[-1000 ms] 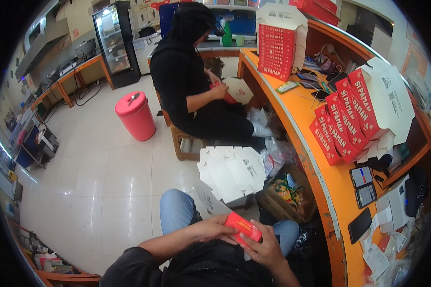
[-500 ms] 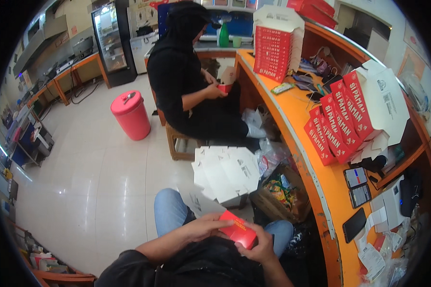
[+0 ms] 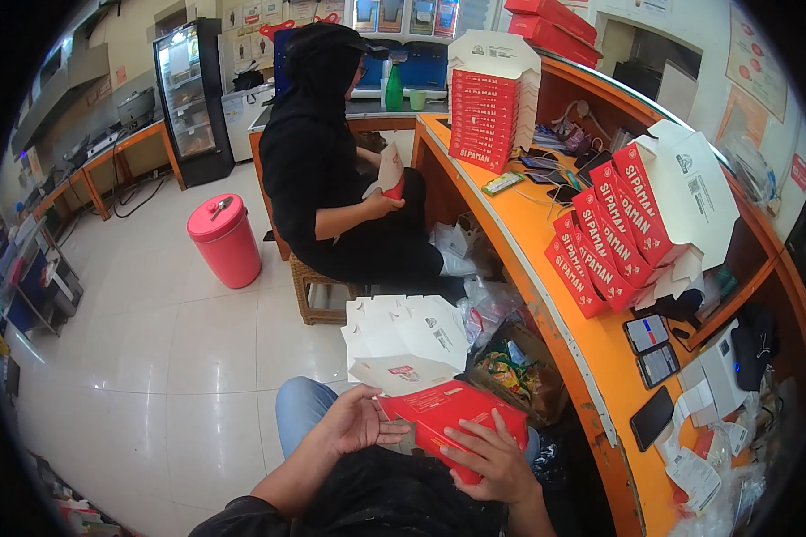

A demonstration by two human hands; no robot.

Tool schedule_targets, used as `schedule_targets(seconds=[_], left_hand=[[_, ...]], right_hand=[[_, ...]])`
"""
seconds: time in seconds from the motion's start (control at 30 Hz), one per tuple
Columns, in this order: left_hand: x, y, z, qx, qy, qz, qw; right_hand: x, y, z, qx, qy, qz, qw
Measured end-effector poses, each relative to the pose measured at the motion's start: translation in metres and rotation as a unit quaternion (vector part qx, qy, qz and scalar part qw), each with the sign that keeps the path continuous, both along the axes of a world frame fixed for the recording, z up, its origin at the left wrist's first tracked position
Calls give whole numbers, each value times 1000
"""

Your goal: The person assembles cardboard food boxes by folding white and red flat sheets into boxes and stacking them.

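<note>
A red carton blank [image 3: 457, 407], flattened and with a fold line across it, lies over my lap. My left hand [image 3: 360, 424] is open at its left edge, palm turned up and fingers stretched out. On the carton's right part my right hand [image 3: 493, 458] rests with fingers spread. Just beyond is a stack of flat cartons, white side up [image 3: 403, 331]. Across from me a person in black, seated on a woven stool [image 3: 318, 291], has a partly folded red and white carton [image 3: 390, 174] in hand.
An orange counter [image 3: 475, 210] curves along the right. It bears a tall stack of red cartons [image 3: 484, 116], a leaning stack [image 3: 609, 224], phones [image 3: 655, 419] and a small white printer [image 3: 721, 380]. A pink lidded bin [image 3: 224, 242] stands left; a waste-filled box [image 3: 528, 367] sits under the counter.
The small folded red shape between my hands is now a wide, flat carton. My hands have moved apart, and my left fingers have straightened. The whole view has shifted slightly.
</note>
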State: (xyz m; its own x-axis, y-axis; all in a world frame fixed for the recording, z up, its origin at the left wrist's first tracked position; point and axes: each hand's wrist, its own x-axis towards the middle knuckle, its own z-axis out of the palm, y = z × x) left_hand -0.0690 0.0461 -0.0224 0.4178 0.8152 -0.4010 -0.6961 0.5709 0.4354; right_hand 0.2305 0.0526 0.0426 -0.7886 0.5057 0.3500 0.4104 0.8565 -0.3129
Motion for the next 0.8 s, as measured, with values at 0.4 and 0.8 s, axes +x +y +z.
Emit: schedule_targets(seconds=[0.4, 0.8], left_hand=[[41, -30, -13, 18, 168, 187, 968], [58, -25, -6, 59, 21, 125, 990]], right_hand=[[-35, -17, -21, -5, 234, -57, 971], [-69, -27, -43, 51, 305, -122, 943]])
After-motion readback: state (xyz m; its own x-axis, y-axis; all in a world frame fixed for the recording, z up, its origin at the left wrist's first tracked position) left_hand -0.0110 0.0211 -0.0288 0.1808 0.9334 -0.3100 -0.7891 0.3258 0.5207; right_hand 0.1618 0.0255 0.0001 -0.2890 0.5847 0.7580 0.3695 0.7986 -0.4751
